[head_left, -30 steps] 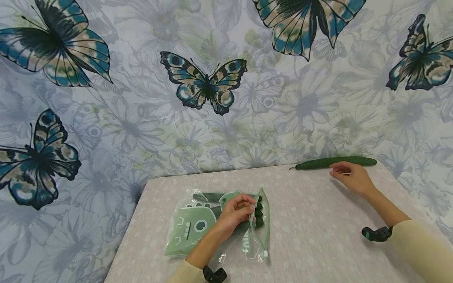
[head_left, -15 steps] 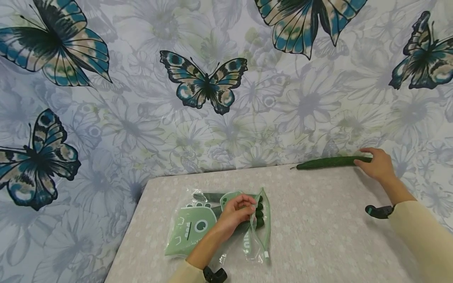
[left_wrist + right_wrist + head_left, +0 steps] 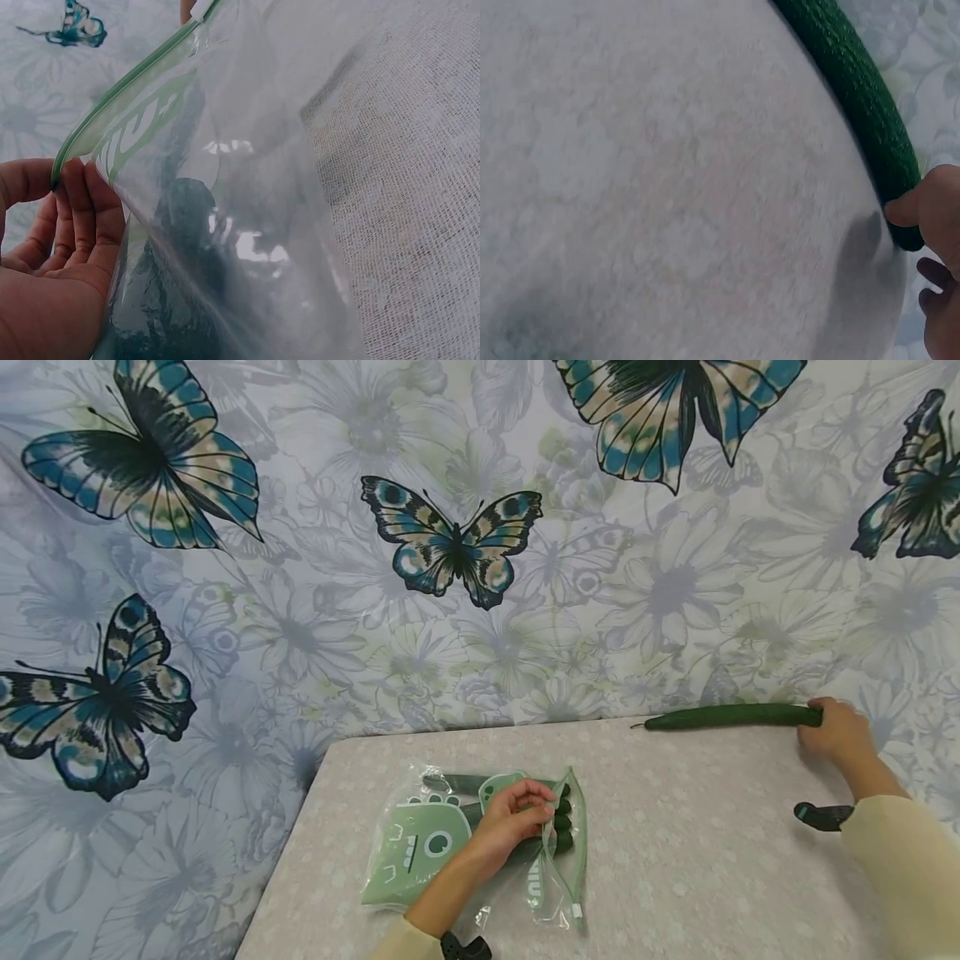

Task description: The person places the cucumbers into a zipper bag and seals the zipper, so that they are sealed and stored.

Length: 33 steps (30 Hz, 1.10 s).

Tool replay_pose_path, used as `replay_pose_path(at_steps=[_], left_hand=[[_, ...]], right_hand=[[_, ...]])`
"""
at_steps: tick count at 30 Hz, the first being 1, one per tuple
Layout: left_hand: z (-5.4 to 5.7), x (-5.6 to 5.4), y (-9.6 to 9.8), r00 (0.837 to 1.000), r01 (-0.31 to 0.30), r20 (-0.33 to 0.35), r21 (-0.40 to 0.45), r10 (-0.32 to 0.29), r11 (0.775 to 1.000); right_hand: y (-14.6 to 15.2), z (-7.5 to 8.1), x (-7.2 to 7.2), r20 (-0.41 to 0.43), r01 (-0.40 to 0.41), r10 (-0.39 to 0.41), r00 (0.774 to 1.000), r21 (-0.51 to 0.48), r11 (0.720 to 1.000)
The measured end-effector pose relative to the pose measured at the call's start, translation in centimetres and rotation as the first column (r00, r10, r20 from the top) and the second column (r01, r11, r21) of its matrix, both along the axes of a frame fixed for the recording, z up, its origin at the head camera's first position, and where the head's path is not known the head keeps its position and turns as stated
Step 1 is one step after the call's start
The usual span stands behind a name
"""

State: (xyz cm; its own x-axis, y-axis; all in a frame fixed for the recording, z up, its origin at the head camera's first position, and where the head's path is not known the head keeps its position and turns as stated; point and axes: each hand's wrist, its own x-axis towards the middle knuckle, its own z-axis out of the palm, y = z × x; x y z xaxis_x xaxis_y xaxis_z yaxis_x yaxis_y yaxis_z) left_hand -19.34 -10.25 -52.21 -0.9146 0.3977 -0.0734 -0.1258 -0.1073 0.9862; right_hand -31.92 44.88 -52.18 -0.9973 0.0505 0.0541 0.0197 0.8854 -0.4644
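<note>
A long green cucumber (image 3: 731, 717) lies along the table's back edge at the right. My right hand (image 3: 842, 733) grips its right end, and in the right wrist view the thumb (image 3: 904, 210) presses against the cucumber's side. On the table's left half lies a clear zip bag (image 3: 412, 860) with a green cartoon face, its mouth facing right. Several cucumbers (image 3: 564, 842) are inside, their ends showing near the mouth. My left hand (image 3: 504, 831) pinches the bag's upper edge, holding the mouth apart. The left wrist view shows its fingers (image 3: 84, 199) at the green zip strip.
A pale patterned cloth covers the table (image 3: 675, 843). Directly behind it rises a wall covering (image 3: 637, 635) with flowers and large butterflies. The bag's white zip slider (image 3: 577, 911) sits at the near corner of the mouth.
My right hand has moved right along the cucumber, from near its middle to its right end, and now grips it. The left hand keeps its hold on the bag. The head view has shifted slightly.
</note>
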Motion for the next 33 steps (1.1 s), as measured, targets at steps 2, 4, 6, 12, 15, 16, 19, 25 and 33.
replay_pose_path(at_steps=[2,4,6,12,15,16,19,25,33], left_hand=[[0.0,0.0,0.0,1.000,0.006,0.000,-0.004,-0.006,1.000],[0.0,0.1,0.0,1.000,0.005,0.002,-0.007,-0.005,1.000],[-0.1,0.1,-0.1,1.000,0.001,0.004,-0.010,-0.001,1.000],[-0.5,0.1,0.0,1.000,0.008,0.007,-0.010,-0.008,1.000],[-0.5,0.2,0.1,1.000,0.008,0.012,-0.007,-0.008,1.000],[-0.5,0.2,0.1,1.000,0.008,0.013,-0.007,-0.008,1.000],[-0.4,0.3,0.0,1.000,0.009,0.016,-0.009,-0.008,1.000],[-0.1,0.3,-0.1,1.000,-0.007,0.012,-0.020,0.007,1.000],[0.2,0.0,-0.1,1.000,0.003,0.000,-0.001,-0.003,1.000]], right_hand=[[0.4,-0.4,0.4,-0.029,0.016,-0.016,0.999,-0.022,1.000],[0.6,-1.0,0.8,-0.049,0.017,-0.018,0.999,-0.033,0.999],[0.7,-1.6,1.1,-0.066,0.012,-0.014,0.998,-0.035,0.999],[1.2,-2.3,2.2,-0.099,0.002,-0.004,0.995,-0.022,1.000],[1.9,-2.1,2.9,-0.127,-0.038,0.038,0.991,0.000,0.999],[2.1,-2.1,3.2,-0.134,-0.056,0.056,0.989,0.008,0.998],[2.7,-2.0,4.2,-0.127,-0.106,0.108,0.986,0.018,0.994],[2.9,-1.5,6.4,-0.063,-0.145,0.142,0.988,-0.049,0.988],[1.5,-1.7,10.0,-0.086,-0.023,0.004,0.996,-0.227,0.974]])
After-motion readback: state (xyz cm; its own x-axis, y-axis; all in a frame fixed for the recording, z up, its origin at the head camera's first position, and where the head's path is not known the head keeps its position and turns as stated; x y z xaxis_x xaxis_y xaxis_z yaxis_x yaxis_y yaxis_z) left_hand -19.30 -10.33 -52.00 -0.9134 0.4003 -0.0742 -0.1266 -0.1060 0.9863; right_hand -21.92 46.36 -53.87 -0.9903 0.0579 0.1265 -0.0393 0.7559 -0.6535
